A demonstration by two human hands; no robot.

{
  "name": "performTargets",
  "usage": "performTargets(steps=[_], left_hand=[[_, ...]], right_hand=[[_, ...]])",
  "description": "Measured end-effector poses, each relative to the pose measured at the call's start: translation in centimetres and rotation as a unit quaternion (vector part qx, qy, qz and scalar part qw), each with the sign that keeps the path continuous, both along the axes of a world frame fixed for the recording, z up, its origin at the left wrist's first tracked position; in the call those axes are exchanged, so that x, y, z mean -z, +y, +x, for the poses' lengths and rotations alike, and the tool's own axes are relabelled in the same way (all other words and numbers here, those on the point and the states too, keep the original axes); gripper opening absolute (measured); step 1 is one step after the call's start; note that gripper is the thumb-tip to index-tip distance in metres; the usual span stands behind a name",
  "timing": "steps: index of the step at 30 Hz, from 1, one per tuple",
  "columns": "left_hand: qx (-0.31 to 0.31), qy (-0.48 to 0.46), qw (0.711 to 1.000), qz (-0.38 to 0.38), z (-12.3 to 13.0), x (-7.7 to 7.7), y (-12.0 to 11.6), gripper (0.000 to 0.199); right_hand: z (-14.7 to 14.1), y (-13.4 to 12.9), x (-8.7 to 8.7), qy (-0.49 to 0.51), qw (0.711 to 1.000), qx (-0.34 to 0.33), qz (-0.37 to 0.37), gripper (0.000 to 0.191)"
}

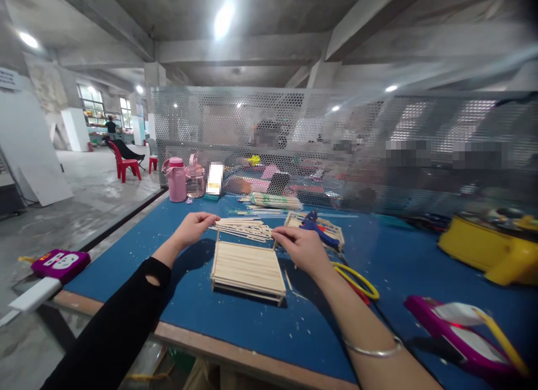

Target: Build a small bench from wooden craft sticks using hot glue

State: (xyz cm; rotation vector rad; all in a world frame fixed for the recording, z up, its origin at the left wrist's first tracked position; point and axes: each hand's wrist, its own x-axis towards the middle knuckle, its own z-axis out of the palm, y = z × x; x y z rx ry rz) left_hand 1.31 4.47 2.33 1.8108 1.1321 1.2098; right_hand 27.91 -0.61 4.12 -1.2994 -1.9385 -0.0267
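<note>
In front of me on the blue tabletop stands a small structure of pale wooden sticks (247,267), with a slatted flat top and thin upright sticks at its far corners. My left hand (195,226) is closed in a pinch at the top of the far left upright. At the far right upright, my right hand (300,247) pinches the stick's upper end between thumb and fingers. Loose wooden sticks (244,227) lie in a pile just behind the structure. A blue glue gun (320,231) rests on another stick-built piece (336,231) beyond my right hand.
A bag of sticks (275,200), a pink flask (177,180), a clear bottle (195,180) and a phone (214,180) stand or lie before the perforated metal screen (252,112). To the right are a yellow cable coil (357,281), purple-and-white device (458,328) and yellow container (474,247).
</note>
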Motion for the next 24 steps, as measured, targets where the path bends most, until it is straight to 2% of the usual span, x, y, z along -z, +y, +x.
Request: performTargets(steps=[8, 15, 24], left_hand=[[0.041, 0.003, 0.999, 0.014, 0.0, 0.8, 0.2, 0.032], [0.026, 0.032, 0.999, 0.024, 0.1, 1.1, 0.3, 0.032], [0.0, 0.054, 0.998, 0.028, 0.3, 0.9, 0.1, 0.034]], right_hand=[[0.0, 0.0, 0.2, 0.0, 1.0, -0.001, -0.016, 0.023], [-0.1, 0.2, 0.5, 0.017, 0.999, -0.002, -0.027, 0.023], [1.2, 0.7, 0.9, 0.12, 0.983, -0.031, -0.137, 0.028]])
